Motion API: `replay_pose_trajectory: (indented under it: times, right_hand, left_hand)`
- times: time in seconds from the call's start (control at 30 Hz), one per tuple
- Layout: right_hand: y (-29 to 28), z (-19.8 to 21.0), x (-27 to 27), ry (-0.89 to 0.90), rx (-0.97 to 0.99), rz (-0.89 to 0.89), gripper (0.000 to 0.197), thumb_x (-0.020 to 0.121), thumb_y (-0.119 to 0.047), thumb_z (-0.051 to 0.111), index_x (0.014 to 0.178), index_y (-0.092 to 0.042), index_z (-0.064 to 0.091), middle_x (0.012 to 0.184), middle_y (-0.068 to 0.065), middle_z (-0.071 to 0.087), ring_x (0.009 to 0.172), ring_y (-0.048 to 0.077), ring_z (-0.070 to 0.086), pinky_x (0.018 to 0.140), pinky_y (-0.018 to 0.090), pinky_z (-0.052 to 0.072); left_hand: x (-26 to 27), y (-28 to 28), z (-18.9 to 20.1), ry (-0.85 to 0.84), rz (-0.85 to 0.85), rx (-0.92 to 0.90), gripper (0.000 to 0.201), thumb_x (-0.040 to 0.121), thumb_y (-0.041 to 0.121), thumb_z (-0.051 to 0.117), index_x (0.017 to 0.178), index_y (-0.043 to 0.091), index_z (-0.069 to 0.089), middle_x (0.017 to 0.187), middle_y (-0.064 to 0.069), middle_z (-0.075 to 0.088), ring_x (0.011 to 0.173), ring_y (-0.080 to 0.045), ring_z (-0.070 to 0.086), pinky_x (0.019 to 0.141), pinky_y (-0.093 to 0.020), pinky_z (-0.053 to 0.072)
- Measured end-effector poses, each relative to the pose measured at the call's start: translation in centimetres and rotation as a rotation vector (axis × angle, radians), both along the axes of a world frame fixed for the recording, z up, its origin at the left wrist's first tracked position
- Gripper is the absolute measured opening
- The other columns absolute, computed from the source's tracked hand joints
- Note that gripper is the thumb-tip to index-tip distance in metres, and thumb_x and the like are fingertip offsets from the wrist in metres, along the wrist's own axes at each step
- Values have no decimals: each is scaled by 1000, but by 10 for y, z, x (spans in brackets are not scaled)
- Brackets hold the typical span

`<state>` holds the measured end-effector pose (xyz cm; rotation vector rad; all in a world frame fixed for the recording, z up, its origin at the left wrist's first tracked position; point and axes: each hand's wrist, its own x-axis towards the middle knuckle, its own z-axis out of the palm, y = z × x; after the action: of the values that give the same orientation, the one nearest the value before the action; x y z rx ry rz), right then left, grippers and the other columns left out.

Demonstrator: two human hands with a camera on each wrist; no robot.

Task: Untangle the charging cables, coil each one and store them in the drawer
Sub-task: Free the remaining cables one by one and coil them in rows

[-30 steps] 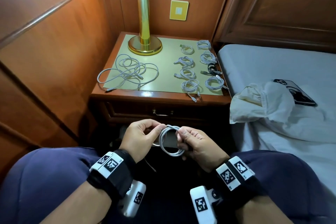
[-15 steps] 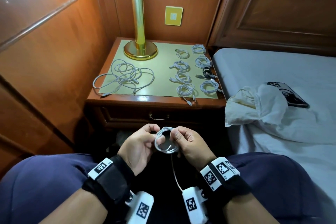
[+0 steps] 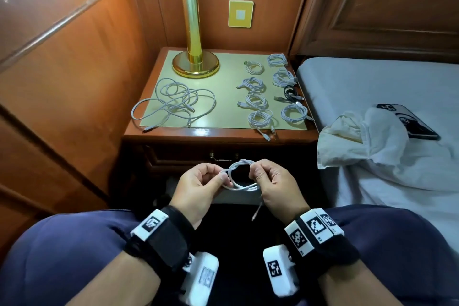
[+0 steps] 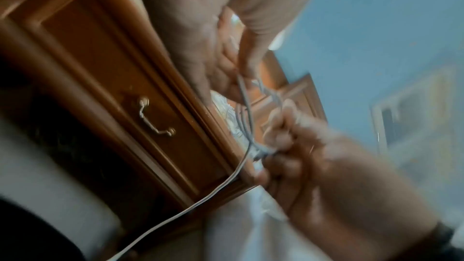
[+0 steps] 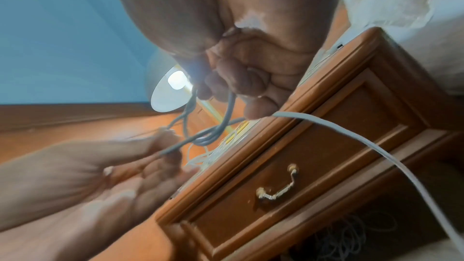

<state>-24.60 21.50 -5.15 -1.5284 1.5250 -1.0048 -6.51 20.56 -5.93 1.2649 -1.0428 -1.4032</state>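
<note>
Both hands hold one white cable coil (image 3: 239,176) above my lap, in front of the nightstand. My left hand (image 3: 213,181) pinches its left side and my right hand (image 3: 260,174) pinches the right side (image 5: 213,134). A loose end (image 3: 257,211) hangs down between my knees. The coil shows blurred in the left wrist view (image 4: 244,118). On the nightstand top lies a tangle of white cables (image 3: 173,102) at the left and several small coiled cables (image 3: 270,92) at the right. The drawer (image 3: 223,156) with a metal handle (image 5: 276,188) is closed.
A brass lamp (image 3: 195,57) stands at the back of the nightstand (image 3: 218,131). The bed (image 3: 372,97) lies to the right with a crumpled white cloth (image 3: 360,136) and a phone (image 3: 407,119). Wood panelling closes the left side.
The coil has been wound tighter and the free tail has shortened to a short hanging end. Both hands stay on the coil, slightly higher and nearer the drawer.
</note>
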Motion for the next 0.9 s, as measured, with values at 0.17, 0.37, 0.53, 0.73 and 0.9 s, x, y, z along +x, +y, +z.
replay_pose_trajectory:
  times: [0.17,0.37,0.53,0.73,0.9]
  right_hand:
    - [-2,15,-12,5,-79,11,29,102,-30,54,75,-22,60,69,3,58,60,26,52,65,48,52]
    - [11,31,-21,18,-169,-36,27,102,-28,53,76,-22,59,66,-3,54,56,9,49,59,34,45]
    - [-2,37,-47,10,-253,-284,25,102,-27,53,79,-25,62,71,-15,63,56,4,55,60,20,43]
    - [2,34,-55,53,-261,-316,23,102,-29,53,82,-24,64,80,-18,66,59,1,57,60,12,41]
    - [3,31,-48,119,-288,-303,21,100,-19,58,81,-28,63,72,-16,65,70,-4,59,64,7,40]
  left_hand:
    - [11,-4,26,309,-305,196,13,86,14,70,87,3,63,54,-1,38,41,-9,27,41,-22,38]
    - [21,-7,28,156,-480,-2,21,64,19,66,62,2,54,62,-16,49,65,-27,60,72,-34,54]
    - [29,-8,34,384,-373,59,26,67,20,71,63,8,48,48,2,24,36,-9,22,41,-19,32]
    - [41,-11,22,-183,-306,-148,34,73,38,70,64,7,62,49,-4,38,45,-15,33,48,-24,31]
    - [47,-19,28,-598,-84,-325,27,77,30,68,59,10,62,48,7,44,46,-8,40,49,-24,35]
